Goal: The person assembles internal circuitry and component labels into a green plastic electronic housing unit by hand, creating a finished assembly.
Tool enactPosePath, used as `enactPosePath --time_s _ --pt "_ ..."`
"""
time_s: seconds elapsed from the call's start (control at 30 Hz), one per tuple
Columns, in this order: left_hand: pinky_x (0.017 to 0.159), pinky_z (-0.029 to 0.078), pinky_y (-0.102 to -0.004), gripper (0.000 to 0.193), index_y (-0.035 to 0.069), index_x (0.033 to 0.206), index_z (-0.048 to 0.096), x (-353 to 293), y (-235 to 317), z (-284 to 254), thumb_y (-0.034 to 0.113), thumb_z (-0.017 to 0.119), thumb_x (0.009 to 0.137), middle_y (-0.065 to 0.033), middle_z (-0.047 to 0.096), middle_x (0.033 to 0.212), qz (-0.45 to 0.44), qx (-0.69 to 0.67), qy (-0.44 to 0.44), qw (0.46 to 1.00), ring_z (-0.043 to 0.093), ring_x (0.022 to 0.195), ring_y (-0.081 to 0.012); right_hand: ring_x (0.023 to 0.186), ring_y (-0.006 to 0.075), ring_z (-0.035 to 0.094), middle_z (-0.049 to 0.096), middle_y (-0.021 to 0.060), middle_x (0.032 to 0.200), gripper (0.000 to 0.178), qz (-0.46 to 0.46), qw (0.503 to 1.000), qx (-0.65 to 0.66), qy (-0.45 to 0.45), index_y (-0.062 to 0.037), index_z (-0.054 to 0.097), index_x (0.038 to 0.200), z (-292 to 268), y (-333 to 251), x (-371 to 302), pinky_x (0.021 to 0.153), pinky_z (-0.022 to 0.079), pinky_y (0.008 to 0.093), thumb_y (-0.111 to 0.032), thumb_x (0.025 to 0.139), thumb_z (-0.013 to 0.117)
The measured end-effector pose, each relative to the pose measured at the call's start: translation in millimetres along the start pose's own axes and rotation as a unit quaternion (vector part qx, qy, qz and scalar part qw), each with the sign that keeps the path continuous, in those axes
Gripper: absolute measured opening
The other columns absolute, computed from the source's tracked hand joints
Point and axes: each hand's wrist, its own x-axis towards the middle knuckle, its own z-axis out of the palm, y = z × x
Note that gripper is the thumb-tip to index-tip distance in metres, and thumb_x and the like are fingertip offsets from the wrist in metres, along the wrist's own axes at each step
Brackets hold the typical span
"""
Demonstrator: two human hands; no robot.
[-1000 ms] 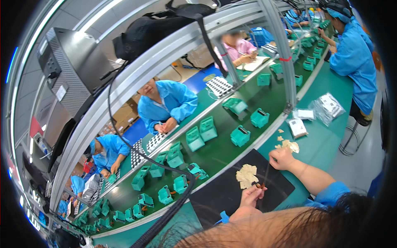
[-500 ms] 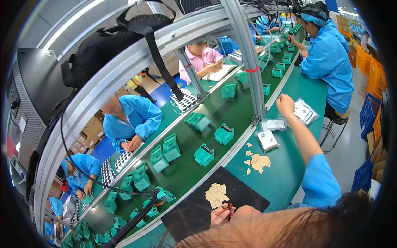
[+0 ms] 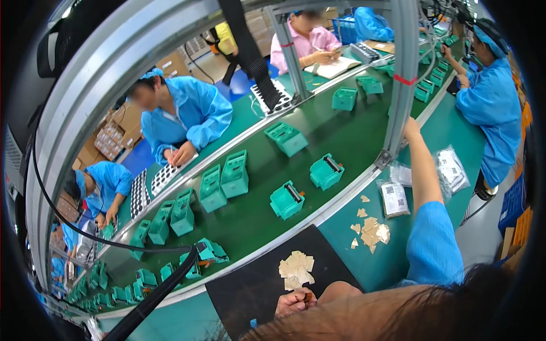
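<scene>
My left hand is closed in a pinch on a small amber-brown piece, over the black mat. Just beyond it on the mat lies a pile of thin cream-coloured pieces. My right arm stretches far forward to the right, and my right hand is at the upright metal post by the belt's edge. The post hides its fingers, so what it touches is unclear. Below that arm, more cream pieces lie loose on the green table beside a clear bag with a white label.
A green conveyor belt carries several green box-shaped fixtures. More clear bags lie right of my arm. A black cable crosses the left side. Co-workers in blue sit across the belt; another is at the far right.
The view has shifted, so the belt and people appear elsewhere. My right hand, seen as a fist over the table before, is now at the post. My left hand still pinches the brown piece.
</scene>
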Motion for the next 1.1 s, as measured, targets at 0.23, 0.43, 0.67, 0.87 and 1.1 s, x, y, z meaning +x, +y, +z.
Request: enactPosePath --time_s 0.23,0.43,0.67,0.87,1.1 --pt "0.075 0.038 -0.0269 0.026 -0.006 0.100 0.052 56 304 -49 0.017 0.054 0.088 -0.0079 0.049 0.099 0.139 -0.319 0.243 0.906 0.048 0.083 -0.0148 0.095 0.0399 0.055 0.057 0.0251 0.098 0.040 -0.050 0.996 0.055 -0.056 -0.0035 0.048 0.113 5 -1 3 0.079 0.045 0.0450 -0.019 0.076 0.055" --pt "0.077 0.035 -0.0235 0.021 -0.004 0.094 0.055 63 319 -36 0.015 0.054 0.086 -0.0039 0.049 0.092 0.106 -0.332 0.333 0.876 0.045 0.086 -0.0105 0.094 0.0377 0.049 0.053 0.0195 0.099 0.038 -0.025 0.982 0.089 0.164 -0.0010 0.051 0.095 -42 -1 -43 0.080 0.042 0.0436 -0.010 0.063 0.068" --pt "0.075 0.041 -0.0274 0.018 -0.006 0.094 0.058 72 317 -25 0.008 0.054 0.084 -0.0069 0.051 0.090 0.191 -0.312 0.319 0.874 0.054 0.087 -0.0175 0.067 0.0110 0.050 0.052 0.0031 0.084 0.026 -0.007 0.904 0.381 0.194 -0.0025 0.050 0.098 -156 -14 -172 0.056 0.039 0.0229 -0.004 0.074 0.061" --pt "0.062 0.044 -0.0283 0.009 -0.002 0.068 0.058 62 355 -37 0.005 0.056 0.074 -0.0102 0.059 0.073 0.225 0.146 0.571 0.776 0.056 0.069 -0.0171 0.075 0.0072 0.055 0.059 0.0024 0.089 0.026 -0.124 0.725 0.619 -0.276 -0.0020 0.056 0.106 -196 -101 -304 0.060 0.045 0.0209 -0.002 0.079 0.057" --pt "0.059 0.045 -0.0305 0.022 0.002 0.083 0.063 13 373 -43 0.011 0.069 0.064 -0.0082 0.056 0.074 0.243 0.334 0.547 0.729 0.054 0.069 -0.0204 0.065 0.0107 0.055 0.058 0.0070 0.085 0.020 -0.281 0.653 0.479 -0.515 -0.0018 0.062 0.096 -169 -200 -391 0.055 0.045 0.0234 -0.012 0.079 0.061"
